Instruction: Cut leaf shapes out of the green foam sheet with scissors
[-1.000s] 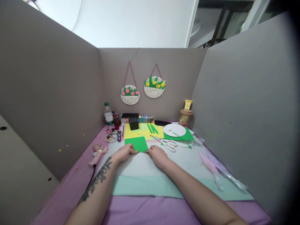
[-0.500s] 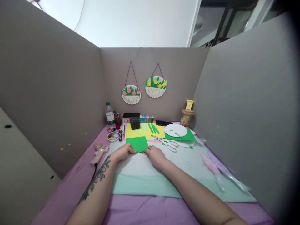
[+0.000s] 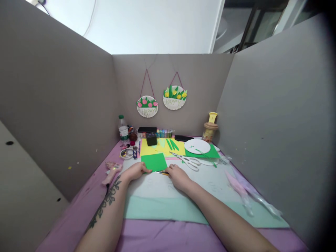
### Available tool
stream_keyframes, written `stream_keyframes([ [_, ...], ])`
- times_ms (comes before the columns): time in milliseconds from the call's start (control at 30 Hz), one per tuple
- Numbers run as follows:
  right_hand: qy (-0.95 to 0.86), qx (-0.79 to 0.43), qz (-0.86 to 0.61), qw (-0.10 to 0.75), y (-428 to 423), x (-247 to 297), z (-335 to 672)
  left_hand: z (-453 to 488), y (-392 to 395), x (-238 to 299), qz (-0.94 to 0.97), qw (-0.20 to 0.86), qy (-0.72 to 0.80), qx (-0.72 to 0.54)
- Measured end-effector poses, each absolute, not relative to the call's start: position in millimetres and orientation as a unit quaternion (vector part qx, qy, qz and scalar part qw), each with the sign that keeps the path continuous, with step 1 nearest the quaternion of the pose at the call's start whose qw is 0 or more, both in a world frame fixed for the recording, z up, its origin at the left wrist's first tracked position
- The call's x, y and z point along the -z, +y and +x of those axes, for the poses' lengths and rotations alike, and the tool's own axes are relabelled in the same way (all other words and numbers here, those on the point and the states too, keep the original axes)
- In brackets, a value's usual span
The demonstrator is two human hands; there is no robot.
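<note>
We have slid our half-curled left hand (image 3: 137,170) away from our curled right hand (image 3: 180,177), baring more green sheet (image 3: 154,162) between them, either one's grip on sheet or slim tool (image 3: 162,173) unclear.

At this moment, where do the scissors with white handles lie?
In the head view, the scissors lie just right of centre, beyond the right hand and to the right of the small green sheet.

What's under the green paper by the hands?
A white sheet shows at the near edge of the green paper; whatever its middle covers, I can't see.
</note>
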State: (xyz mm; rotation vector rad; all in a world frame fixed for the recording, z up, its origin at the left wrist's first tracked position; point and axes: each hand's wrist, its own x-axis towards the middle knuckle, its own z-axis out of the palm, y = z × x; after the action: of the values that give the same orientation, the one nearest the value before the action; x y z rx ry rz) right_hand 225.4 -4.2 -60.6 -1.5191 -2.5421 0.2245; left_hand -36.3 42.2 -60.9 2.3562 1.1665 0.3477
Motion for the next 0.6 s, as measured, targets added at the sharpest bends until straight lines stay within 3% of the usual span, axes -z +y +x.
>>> stream_keyframes([
  [600,-0.864,-0.054,-0.491,0.097,-8,60,211,-40,43,58,0.833,0.293,0.448,-0.136],
])
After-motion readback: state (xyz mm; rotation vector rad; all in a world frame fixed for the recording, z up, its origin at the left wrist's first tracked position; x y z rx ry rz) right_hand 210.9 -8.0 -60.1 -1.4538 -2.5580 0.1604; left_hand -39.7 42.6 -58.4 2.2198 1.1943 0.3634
